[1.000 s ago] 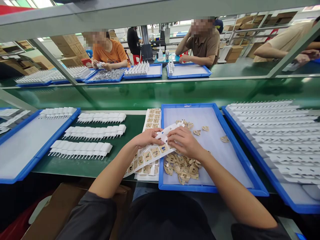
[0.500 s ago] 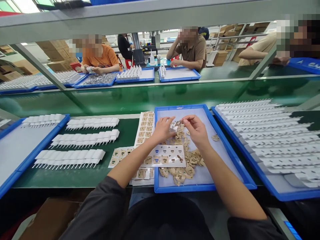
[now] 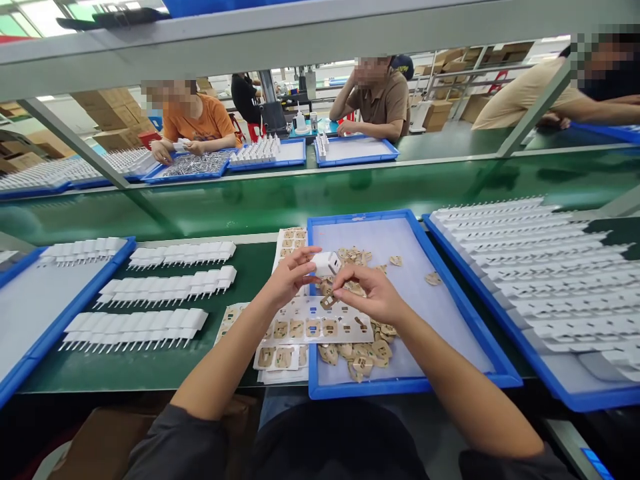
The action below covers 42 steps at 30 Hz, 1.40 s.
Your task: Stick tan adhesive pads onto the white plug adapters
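Note:
My left hand (image 3: 287, 283) grips a white charger (image 3: 326, 263) by its sides, and the end with the dark port slots faces right. Just below and to the right of it, my right hand (image 3: 370, 291) pinches a small tan adhesive piece (image 3: 329, 302) with cut-outs between thumb and fingertips. The piece is close to the charger; whether they touch I cannot tell. Beneath both hands lies a sheet of tan stickers (image 3: 357, 328), partly stripped, across the left rim of a blue tray (image 3: 475, 323). Loose tan pieces (image 3: 361, 365) are heaped in that tray.
Rows of white chargers (image 3: 167, 288) stand on the green bench to the left, beside another blue tray (image 3: 107, 283). More chargers (image 3: 530, 280) fill a tray at the right. A metal shelf beam (image 3: 320, 37) crosses overhead. Co-workers sit opposite, behind their own trays.
Both hands have come down and left. The charger has turned, so its port end now shows. The tan piece in my right hand is now clearly visible. The co-worker at far right has leaned over.

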Each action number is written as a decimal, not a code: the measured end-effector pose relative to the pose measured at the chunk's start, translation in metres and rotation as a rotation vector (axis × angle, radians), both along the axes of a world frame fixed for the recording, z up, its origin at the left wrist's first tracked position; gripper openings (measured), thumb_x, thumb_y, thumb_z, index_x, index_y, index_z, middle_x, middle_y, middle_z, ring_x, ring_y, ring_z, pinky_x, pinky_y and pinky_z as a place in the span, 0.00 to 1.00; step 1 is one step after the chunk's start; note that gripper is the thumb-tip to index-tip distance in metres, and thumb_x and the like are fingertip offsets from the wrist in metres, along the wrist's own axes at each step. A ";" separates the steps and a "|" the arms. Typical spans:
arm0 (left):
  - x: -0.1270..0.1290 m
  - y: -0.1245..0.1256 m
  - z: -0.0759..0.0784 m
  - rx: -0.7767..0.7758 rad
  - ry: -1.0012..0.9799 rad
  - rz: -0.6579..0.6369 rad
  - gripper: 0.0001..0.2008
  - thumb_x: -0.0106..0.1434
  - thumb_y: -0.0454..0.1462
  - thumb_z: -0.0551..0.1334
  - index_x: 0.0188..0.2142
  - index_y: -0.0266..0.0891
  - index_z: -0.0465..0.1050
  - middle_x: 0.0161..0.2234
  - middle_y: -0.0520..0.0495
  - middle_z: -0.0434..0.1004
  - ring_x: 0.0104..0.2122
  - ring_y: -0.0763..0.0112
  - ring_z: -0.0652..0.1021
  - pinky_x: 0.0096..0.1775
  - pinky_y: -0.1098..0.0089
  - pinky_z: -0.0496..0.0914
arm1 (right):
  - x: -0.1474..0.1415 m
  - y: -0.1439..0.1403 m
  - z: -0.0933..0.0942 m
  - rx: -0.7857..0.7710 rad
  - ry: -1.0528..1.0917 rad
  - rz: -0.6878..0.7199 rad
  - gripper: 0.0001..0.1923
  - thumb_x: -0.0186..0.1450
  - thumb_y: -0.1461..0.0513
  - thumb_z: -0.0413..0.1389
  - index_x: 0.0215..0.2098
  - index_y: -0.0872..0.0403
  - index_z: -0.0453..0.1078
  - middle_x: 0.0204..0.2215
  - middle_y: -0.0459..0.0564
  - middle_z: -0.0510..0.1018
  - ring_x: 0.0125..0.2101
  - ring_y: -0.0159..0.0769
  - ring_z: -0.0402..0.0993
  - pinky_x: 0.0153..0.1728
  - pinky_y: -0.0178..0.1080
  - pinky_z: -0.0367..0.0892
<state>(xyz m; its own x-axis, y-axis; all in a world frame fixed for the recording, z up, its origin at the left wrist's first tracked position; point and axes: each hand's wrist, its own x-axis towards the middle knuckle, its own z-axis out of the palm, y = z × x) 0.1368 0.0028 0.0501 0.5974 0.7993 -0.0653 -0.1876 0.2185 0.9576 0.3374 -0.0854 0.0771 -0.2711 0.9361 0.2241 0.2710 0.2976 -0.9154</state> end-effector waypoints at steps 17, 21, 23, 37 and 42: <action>-0.006 -0.021 -0.033 -0.035 -0.046 -0.180 0.21 0.55 0.46 0.68 0.43 0.35 0.77 0.45 0.41 0.74 0.43 0.67 0.74 0.46 0.70 0.68 | -0.006 0.001 -0.014 -0.146 0.089 0.085 0.14 0.61 0.56 0.55 0.35 0.61 0.67 0.32 0.48 0.71 0.33 0.12 0.69 0.35 0.20 0.68; 0.007 -0.031 -0.034 -0.237 -0.134 -0.146 0.24 0.57 0.50 0.66 0.47 0.35 0.72 0.42 0.42 0.73 0.37 0.70 0.74 0.39 0.72 0.68 | -0.009 0.004 -0.021 -0.197 0.210 0.075 0.15 0.60 0.56 0.56 0.34 0.62 0.65 0.32 0.47 0.70 0.32 0.12 0.67 0.33 0.20 0.68; 0.010 -0.034 -0.034 -0.183 -0.094 -0.030 0.22 0.61 0.49 0.63 0.48 0.38 0.68 0.39 0.46 0.72 0.34 0.74 0.73 0.36 0.74 0.68 | -0.012 0.007 -0.024 -0.220 0.280 0.019 0.16 0.60 0.55 0.57 0.33 0.62 0.64 0.31 0.47 0.69 0.31 0.11 0.67 0.32 0.19 0.67; 0.000 -0.039 -0.027 0.856 0.336 0.234 0.20 0.60 0.39 0.66 0.50 0.37 0.69 0.48 0.43 0.75 0.48 0.66 0.76 0.51 0.66 0.70 | -0.020 0.005 -0.021 -0.353 0.373 -0.118 0.21 0.57 0.52 0.60 0.35 0.61 0.63 0.32 0.47 0.71 0.29 0.12 0.66 0.29 0.19 0.67; 0.001 -0.041 -0.024 1.038 0.288 0.232 0.22 0.59 0.33 0.64 0.53 0.37 0.67 0.52 0.44 0.74 0.53 0.68 0.74 0.55 0.69 0.69 | -0.012 0.006 -0.013 -0.283 0.317 -0.329 0.20 0.57 0.52 0.60 0.36 0.60 0.65 0.32 0.45 0.70 0.29 0.09 0.65 0.30 0.17 0.65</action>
